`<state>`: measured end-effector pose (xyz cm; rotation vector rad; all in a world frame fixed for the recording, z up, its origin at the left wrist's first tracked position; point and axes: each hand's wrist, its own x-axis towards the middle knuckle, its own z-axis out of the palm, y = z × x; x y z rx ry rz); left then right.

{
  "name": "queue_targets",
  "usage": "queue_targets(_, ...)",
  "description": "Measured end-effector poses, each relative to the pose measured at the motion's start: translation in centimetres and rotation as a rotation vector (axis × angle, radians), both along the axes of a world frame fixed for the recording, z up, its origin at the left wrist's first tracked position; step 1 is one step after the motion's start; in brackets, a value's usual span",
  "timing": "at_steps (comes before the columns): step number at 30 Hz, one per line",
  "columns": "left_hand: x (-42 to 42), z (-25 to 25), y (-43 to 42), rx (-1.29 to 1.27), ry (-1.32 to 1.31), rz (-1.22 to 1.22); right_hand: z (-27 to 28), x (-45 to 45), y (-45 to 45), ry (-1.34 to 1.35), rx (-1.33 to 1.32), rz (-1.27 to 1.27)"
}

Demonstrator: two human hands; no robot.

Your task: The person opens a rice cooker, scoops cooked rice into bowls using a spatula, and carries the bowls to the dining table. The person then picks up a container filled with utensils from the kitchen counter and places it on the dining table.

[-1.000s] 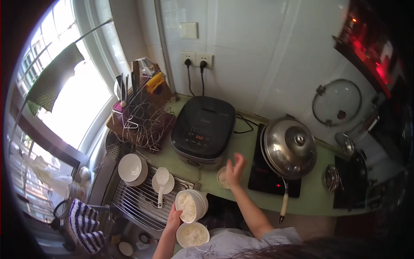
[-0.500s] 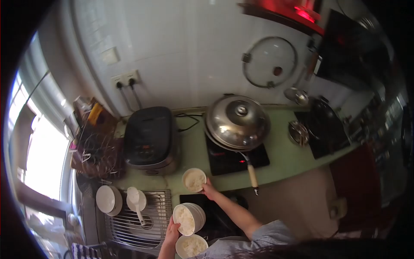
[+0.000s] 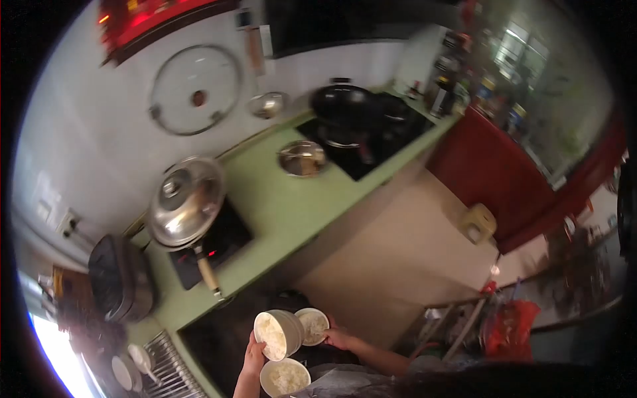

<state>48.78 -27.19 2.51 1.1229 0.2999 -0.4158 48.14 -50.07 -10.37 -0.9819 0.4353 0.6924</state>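
My left hand (image 3: 253, 357) is closed on a stack of white bowls (image 3: 286, 330), its thumb over the rim. The top bowl holds white rice and faces left, tilted. Just below, close to my body, is another bowl of rice (image 3: 285, 378); what supports it is hidden. My right hand (image 3: 340, 337) grips the edge of a smaller-looking rice bowl (image 3: 313, 326), which sits right beside the stack. Whether that bowl touches the stack I cannot tell.
A lidded wok (image 3: 188, 202) with a wooden handle stands on an induction plate (image 3: 229, 232). A rice cooker (image 3: 119, 278) is at left, above a wire rack (image 3: 174, 368) with bowls. A black pan (image 3: 344, 105) sits on the far hob. A beige stool (image 3: 478, 224) stands on the floor.
My view has swung right, away from the window and rack. The right hand's bowl has come off the counter side and in beside the stack. The left hand still holds its bowls.
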Motion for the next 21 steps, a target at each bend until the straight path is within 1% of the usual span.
queue_targets(1,1.0,-0.2,-2.7,-0.004,0.01,-0.08,0.4,-0.6,-2.5,0.003,-0.004,-0.054)
queue_targets(2,1.8,0.0,-5.4,-0.01,0.011,-0.135,0.9,-1.0,-5.2,-0.028,0.007,-0.219)
queue_targets(3,3.0,1.1,-8.6,-0.028,0.034,-0.227,1.5,-1.2,-7.7,-0.064,0.018,-0.381)
queue_targets(4,3.9,1.6,-11.4,-0.044,0.055,-0.32,1.8,-1.4,-10.6,-0.07,0.011,-0.435)
queue_targets(5,5.1,2.5,-14.5,-0.049,0.049,-0.395,4.1,-1.4,-14.2,-0.103,0.003,-0.48)
queue_targets(6,5.9,2.1,-16.9,-0.046,0.039,-0.454,3.7,-2.1,-16.3,-0.173,0.001,-0.542)
queue_targets(7,6.8,2.3,-19.8,-0.04,0.077,-0.501,3.5,-2.4,-18.4,-0.201,0.13,-0.736)
queue_targets(8,7.7,2.4,-22.5,-0.031,0.116,-0.549,3.3,-2.7,-20.5,-0.205,0.127,-0.791)
queue_targets(10,9.3,2.0,-27.8,-0.045,0.118,-0.625,4.0,-2.7,-25.8,-0.287,0.007,-0.999)
queue_targets(11,10.3,2.5,-30.8,-0.025,0.154,-0.697,4.7,-2.6,-28.8,-0.294,-0.006,-1.039)
queue_targets(12,11.4,3.4,-33.8,-0.006,0.201,-0.761,6.8,-2.4,-31.9,-0.258,-0.01,-1.079)
queue_targets(13,12.4,2.9,-36.4,0.019,0.21,-0.827,7.3,-2.5,-34.3,-0.234,-0.006,-1.125)
queue_targets(14,13.6,2.3,-39.1,0.016,0.208,-0.862,7.0,-2.4,-36.8,-0.238,-0.016,-1.159)
queue_targets(15,14.7,1.5,-42.1,-0.007,0.175,-0.938,6.1,-2.2,-39.5,-0.242,-0.02,-1.252)
queue_targets(16,15.9,1.6,-45.2,-0.032,0.144,-1.012,6.8,-1.5,-41.9,-0.246,-0.024,-1.344)
queue_targets(17,17.0,2.1,-48.3,-0.023,0.142,-1.063,7.6,-1.1,-44.2,-0.366,-0.059,-1.362)
queue_targets(18,18.3,2.1,-51.7,-0.025,0.138,-1.101,8.0,-0.7,-46.8,-0.373,-0.07,-1.398)
queue_targets(20,20.3,1.7,-58.2,0.08,0.104,-1.208,8.0,-0.9,-51.0,-0.327,-0.106,-1.511)
queue_targets(21,21.3,2.8,-61.5,0.172,0.127,-1.284,8.0,-1.0,-52.8,-0.32,-0.072,-1.602)
